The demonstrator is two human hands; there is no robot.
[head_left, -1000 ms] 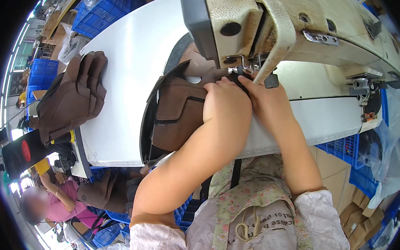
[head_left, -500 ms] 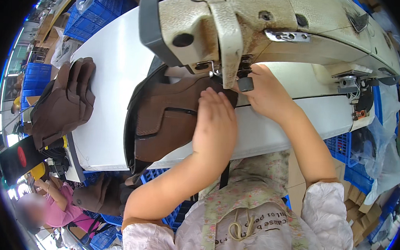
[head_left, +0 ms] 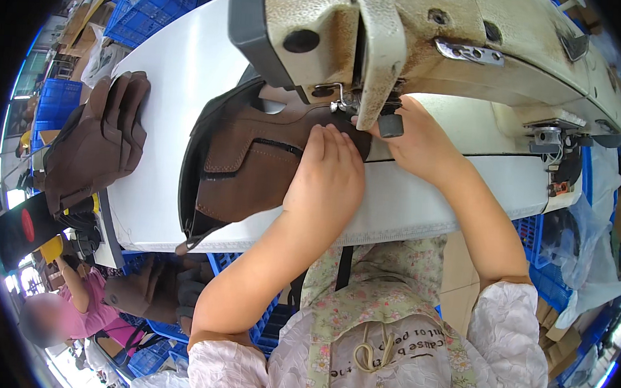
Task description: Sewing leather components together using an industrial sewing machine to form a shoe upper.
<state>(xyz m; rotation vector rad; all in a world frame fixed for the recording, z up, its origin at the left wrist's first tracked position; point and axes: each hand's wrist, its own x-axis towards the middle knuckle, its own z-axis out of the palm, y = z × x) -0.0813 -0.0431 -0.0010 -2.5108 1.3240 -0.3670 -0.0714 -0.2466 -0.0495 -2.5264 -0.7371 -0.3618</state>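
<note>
A brown leather shoe upper (head_left: 244,180) with a black lining lies on the sewing machine's white table, its right end under the needle area. My left hand (head_left: 330,174) rests on the upper with fingers extended and close together, pressing it near the needle. Beyond it, my right hand (head_left: 415,138) is beside the upper's right end, behind the dark knob (head_left: 390,125) at the machine head (head_left: 311,39). Its fingertips are largely hidden by the knob and presser parts, so their grip does not show.
Several brown uppers (head_left: 102,144) are stacked at the table's (head_left: 162,151) left end. Blue crates (head_left: 148,10) stand at the far left. Clear plastic bags (head_left: 582,236) hang by blue crates at the right. A co-worker in a pink top (head_left: 90,302) sits at the lower left.
The upper has turned clockwise about the needle area, its left end swinging up and left. My left hand has moved slightly left with it. The whole view has shifted a little.
</note>
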